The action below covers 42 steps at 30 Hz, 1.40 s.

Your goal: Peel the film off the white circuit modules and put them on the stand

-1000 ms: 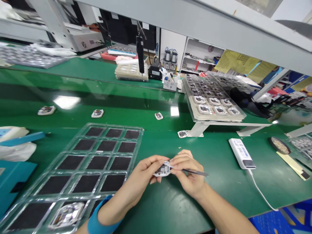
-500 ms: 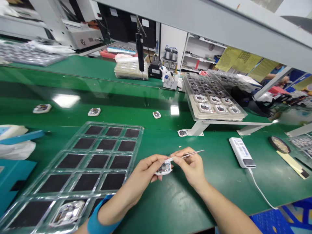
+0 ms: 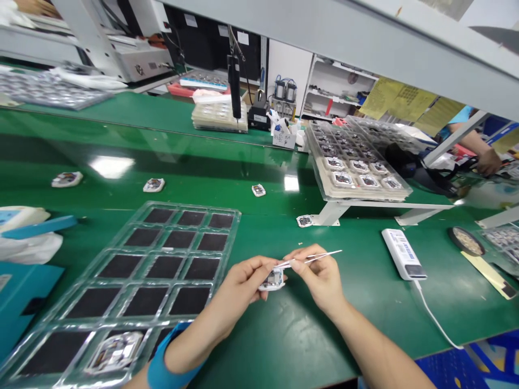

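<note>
The left hand (image 3: 247, 286) pinches a white-edged circuit module (image 3: 272, 280) above the table (image 3: 292, 346), fingers closed on its edges. The right hand (image 3: 320, 281) grips tweezers (image 3: 322, 255), tips at the module, though exactly where is hard to see. In the plastic tray (image 3: 194, 207) beside them, one pocket holds another module (image 3: 115, 351); the other pockets show bare black. Open table runs right to a power bank (image 3: 402, 254).

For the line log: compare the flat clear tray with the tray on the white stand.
The clear tray lies flat on the green bench; the raised tray sits on a white stand. The clear tray shows mostly black pads, one module in a near pocket; the raised tray's pockets hold rows of modules. Both are clear plastic, gridded with pockets.
</note>
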Motion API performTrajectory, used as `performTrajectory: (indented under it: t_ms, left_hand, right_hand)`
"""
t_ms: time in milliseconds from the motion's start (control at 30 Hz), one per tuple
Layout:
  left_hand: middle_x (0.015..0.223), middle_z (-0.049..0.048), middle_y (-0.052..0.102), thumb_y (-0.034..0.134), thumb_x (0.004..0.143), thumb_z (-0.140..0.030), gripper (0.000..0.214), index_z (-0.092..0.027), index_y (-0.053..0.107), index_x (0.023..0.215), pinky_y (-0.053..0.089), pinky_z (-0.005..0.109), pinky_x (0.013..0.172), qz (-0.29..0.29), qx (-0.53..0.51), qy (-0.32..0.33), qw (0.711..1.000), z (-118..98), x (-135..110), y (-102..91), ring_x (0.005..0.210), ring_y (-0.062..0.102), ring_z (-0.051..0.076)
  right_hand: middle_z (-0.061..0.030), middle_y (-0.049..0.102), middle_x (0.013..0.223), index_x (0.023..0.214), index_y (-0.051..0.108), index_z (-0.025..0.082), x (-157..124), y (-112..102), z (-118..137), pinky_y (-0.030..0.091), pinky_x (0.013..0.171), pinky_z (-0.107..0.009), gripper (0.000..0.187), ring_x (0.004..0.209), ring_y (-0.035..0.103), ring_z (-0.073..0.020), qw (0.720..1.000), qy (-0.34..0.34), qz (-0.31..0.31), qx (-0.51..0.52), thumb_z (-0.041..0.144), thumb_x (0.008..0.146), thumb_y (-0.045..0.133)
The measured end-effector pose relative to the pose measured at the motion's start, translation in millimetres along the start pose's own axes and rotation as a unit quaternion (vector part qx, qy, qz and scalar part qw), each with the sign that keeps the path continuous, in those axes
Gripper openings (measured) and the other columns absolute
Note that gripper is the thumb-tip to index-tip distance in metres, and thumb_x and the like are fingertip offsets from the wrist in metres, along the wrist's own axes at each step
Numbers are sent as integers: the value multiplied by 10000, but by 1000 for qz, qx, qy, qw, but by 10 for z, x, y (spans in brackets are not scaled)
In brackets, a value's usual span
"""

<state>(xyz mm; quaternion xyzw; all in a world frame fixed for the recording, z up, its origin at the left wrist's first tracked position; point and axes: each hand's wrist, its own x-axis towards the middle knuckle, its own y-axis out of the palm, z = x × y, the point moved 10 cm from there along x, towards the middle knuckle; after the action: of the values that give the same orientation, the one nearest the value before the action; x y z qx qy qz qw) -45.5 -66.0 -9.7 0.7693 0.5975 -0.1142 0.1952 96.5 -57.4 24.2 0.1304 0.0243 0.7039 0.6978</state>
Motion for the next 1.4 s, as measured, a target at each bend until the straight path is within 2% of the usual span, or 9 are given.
performTrajectory:
  t_ms: [100,267,367,667,800,900,1000,1267,1400]
  left_hand:
    - [604,-25,583,721,718,-461,306,-169,732,810,320,223,480,-3,1,-1,1000,10,-2,-5,507,475,108]
    - [628,-24,584,709,729,-472,326,-162,723,829,344,222,510,-10,8,-2,1000,27,-4,-14,532,487,110]
    - [642,-23,586,704,734,-451,319,-162,721,868,324,216,504,-1,-2,2,1000,8,-21,4,540,485,108]
    - [655,-18,601,698,714,-415,308,-173,717,904,302,238,499,8,12,7,1000,-40,-42,23,548,482,121]
    - [652,-9,615,707,707,-413,320,-163,728,906,306,238,509,1,6,20,1000,-47,-40,15,540,473,117]
    - [653,-8,619,711,707,-414,326,-156,732,904,300,233,506,-3,-9,22,1000,-32,-32,14,533,462,109]
    - [644,-11,612,702,722,-401,303,-155,731,896,292,229,506,-9,-24,25,999,-23,-15,2,534,452,105]
    - [660,-22,594,667,776,-388,283,-162,717,938,320,236,522,14,6,34,999,-84,-25,29,560,468,114]
    - [898,8,683,752,707,-284,369,-197,652,1051,431,251,674,60,-3,62,996,-119,-47,112,742,573,144]
  right_hand:
    - [-37,781,801,779,658,228,-12,0,33,618,702,-348,176,758,753,-204,999,-29,7,-29,354,784,782]
    - [-17,786,781,807,686,240,-48,61,205,562,920,-454,61,775,756,-209,986,-116,34,-118,230,827,743]
    - [-20,785,785,814,695,241,-64,81,276,551,934,-467,61,783,755,-212,978,-146,38,-143,200,831,735]
    - [-43,771,822,830,666,229,-55,-35,91,617,755,-376,98,801,752,-217,993,-79,-18,-82,307,847,723]
    - [-35,770,799,848,674,238,-75,-19,140,596,844,-425,35,818,754,-225,987,-108,-17,-114,231,855,707]
    - [-21,784,806,862,674,247,-107,44,247,561,918,-457,88,799,758,-216,979,-157,2,-133,164,852,702]
    - [-21,793,833,860,680,249,-134,84,309,554,928,-461,117,809,761,-216,974,-183,10,-131,140,839,716]
    - [-29,801,855,867,690,247,-84,56,243,573,896,-432,90,826,761,-215,986,-151,9,-75,180,833,738]
    - [-25,795,809,832,686,234,-44,-9,206,576,882,-409,73,807,759,-210,987,-137,-7,-83,187,823,741]
